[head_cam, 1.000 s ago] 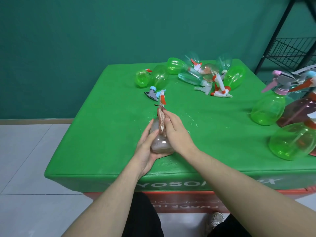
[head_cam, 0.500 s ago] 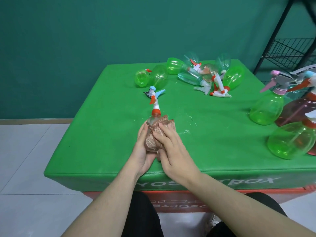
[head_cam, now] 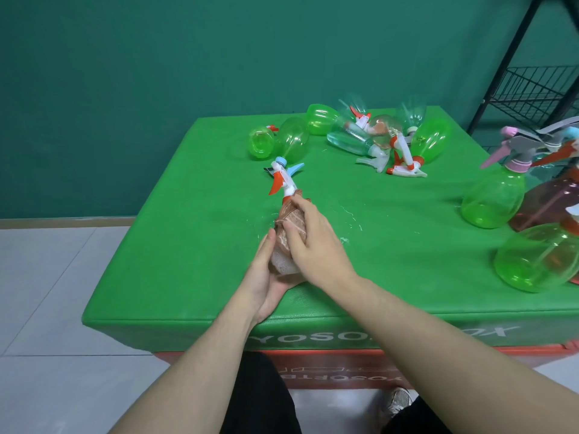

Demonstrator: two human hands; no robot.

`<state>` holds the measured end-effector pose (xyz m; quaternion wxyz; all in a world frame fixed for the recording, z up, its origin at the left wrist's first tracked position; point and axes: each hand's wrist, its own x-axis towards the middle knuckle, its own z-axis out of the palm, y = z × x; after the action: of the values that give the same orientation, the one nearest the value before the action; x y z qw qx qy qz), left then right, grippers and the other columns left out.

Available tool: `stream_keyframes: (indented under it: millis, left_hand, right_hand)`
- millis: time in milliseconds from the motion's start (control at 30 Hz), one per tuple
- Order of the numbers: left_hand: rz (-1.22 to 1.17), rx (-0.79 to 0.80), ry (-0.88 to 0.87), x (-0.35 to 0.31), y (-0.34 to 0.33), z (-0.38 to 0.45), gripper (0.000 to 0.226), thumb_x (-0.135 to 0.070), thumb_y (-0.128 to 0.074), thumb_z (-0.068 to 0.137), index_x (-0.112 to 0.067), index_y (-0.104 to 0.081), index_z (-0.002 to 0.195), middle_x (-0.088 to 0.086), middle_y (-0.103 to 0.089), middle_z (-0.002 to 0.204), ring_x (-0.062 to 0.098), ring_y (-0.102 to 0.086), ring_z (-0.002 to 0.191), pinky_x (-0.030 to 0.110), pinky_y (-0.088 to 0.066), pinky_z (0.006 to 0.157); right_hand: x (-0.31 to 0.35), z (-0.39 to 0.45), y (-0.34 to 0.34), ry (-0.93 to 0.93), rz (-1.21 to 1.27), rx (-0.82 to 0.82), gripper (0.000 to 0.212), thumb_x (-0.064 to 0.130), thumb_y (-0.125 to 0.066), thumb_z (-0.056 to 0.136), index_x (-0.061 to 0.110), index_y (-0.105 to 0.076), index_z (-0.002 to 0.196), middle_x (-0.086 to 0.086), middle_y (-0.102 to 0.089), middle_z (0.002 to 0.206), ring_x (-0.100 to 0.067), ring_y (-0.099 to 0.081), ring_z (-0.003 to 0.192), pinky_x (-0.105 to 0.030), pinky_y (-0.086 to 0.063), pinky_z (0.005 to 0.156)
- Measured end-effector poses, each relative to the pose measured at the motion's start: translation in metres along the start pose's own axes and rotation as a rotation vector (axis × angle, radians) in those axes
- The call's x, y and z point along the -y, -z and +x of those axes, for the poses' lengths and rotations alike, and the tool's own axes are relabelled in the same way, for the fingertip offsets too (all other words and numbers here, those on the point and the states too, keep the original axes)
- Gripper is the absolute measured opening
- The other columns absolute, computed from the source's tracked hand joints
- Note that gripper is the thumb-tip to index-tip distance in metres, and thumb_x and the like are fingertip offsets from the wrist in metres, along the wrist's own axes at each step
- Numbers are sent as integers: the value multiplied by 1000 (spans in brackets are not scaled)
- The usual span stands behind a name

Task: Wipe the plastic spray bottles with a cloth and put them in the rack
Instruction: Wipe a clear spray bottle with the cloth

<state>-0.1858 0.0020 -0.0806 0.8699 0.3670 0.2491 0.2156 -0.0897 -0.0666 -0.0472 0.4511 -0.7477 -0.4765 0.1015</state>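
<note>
Head view | your left hand point(head_cam: 266, 277) cradled a clear spray bottle point(head_cam: 283, 264) by its base, long axis pointing away, nozzle far | your right hand point(head_cam: 313, 242), nearer the neck, pressed a brown cloth point(head_cam: 291, 223) around it | green table point(head_cam: 188, 261); wire rack point(head_cam: 532, 89) far right, beyond upright bottles point(head_cam: 492, 198); green wall, tiled floor

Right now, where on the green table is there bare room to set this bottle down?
Bare: the left strip of the green table, and the middle between the right hand and the upright green bottle. Crowded: the far pile of lying bottles and the right edge.
</note>
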Motion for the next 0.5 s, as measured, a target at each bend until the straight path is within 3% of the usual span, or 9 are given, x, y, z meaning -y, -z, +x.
stream_keyframes:
  millis: [200,300,500]
  left_hand:
    - [-36,8,21,0,3,2,52,-52,-39,102,-19,-61,135,12,-68,132,27,-68,116,51,-52,98]
    - [-71,-15,30,0,6,3,55,-54,-32,105,-19,-65,131,13,-69,129,25,-70,113,51,-50,99]
    - [-90,-33,-17,0,1,3,64,-59,-27,105,-16,-71,125,13,-69,130,23,-70,114,37,-60,85]
  right_hand:
    - [-3,12,-4,-154,145,58,45,30,-37,110,23,-41,154,5,-30,164,-5,-23,150,-25,-12,125]
    - [-8,-1,-9,-59,95,57,46,31,-32,109,24,-40,154,4,-27,166,-6,-21,152,-32,-15,127]
    - [-24,-32,-8,171,-106,66,48,32,-32,108,23,-39,154,6,-20,168,-7,-12,155,-41,-19,126]
